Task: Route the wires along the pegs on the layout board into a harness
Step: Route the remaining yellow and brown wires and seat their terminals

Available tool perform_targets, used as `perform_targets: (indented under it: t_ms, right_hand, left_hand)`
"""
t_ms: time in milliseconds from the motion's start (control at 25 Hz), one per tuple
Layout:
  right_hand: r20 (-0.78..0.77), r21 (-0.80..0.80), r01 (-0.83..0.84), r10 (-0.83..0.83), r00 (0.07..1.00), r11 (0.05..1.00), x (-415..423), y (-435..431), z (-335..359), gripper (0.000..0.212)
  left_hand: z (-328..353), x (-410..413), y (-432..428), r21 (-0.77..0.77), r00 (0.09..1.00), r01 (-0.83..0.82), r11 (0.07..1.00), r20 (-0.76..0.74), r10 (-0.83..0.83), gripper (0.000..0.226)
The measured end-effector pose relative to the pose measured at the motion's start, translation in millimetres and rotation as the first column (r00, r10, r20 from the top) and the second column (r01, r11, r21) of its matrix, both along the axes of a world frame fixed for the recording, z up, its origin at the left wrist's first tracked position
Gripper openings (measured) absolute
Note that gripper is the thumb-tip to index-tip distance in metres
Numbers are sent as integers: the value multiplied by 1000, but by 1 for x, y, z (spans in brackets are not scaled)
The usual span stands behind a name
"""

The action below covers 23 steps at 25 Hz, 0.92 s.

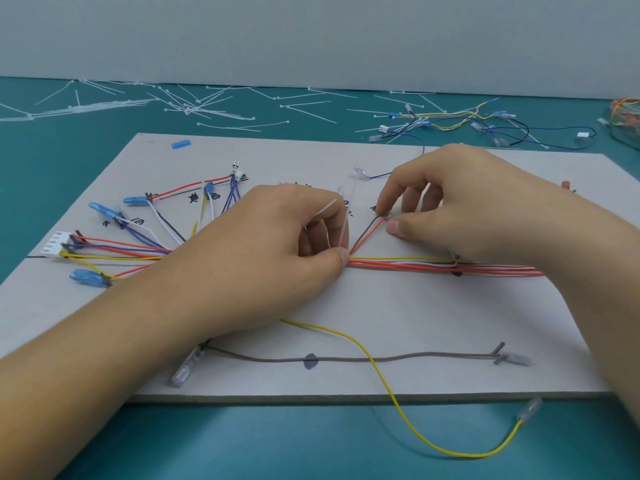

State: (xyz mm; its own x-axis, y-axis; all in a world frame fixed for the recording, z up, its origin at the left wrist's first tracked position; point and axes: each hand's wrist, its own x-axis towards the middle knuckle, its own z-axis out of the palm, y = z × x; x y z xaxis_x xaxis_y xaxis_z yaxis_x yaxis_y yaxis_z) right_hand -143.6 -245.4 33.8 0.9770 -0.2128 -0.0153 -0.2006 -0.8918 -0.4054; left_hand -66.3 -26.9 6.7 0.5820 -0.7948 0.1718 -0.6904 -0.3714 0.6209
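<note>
Red wires (398, 266) against left hand (277, 244)

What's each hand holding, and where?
Left hand pinches the cable tie at its lower end; right hand pinches the brown and red wires at their upper end.

I see a teal table (69, 150) running to a pale wall at the top of the frame. The grey layout board (381, 306) lies flat on it, filling the middle. White cable ties (187, 107) are scattered across the upper left and centre, loose wires (460, 121) sit upper right, and a coloured bundle (627, 112) is at the right edge. A yellow wire (450, 453) trails off the board onto the table at lower right.
</note>
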Motion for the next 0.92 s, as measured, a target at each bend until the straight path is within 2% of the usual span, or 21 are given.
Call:
perform_targets:
  t_ms: [200, 400, 520, 600, 760, 920]
  right_hand:
    - [4, 10, 11, -11, 1000, 1000, -1, 1, 3, 5]
    - [7, 26, 56, -56, 998, 998, -1, -1, 7, 22]
    - [74, 21, 161, -162, 984, 987, -4, -11, 15, 35]
    - [103, 7, 240, -239, 965, 971, -7, -20, 22, 31]
    - [-48, -53, 222, -225, 973, 974, -11, -26, 26, 32]
    - [-226, -19, 98, -99, 969, 995, -19, -25, 29, 11]
  left_hand:
    - [0, 0, 0, -6, 1000, 2, 1000, -10, -2, 13]
    - [-1, 1, 0, -2, 1000, 6, 1000, -4, -6, 13]
    - [0, 1, 0, -6, 1000, 13, 1000, -14, -13, 14]
    - [0, 1, 0, -5, 1000, 13, 1000, -17, -13, 15]
    - [1, 1, 0, 7, 1000, 5, 1000, -14, -5, 13]
    - [1, 1, 1, 17, 1000, 6, 1000, -9, -6, 12]
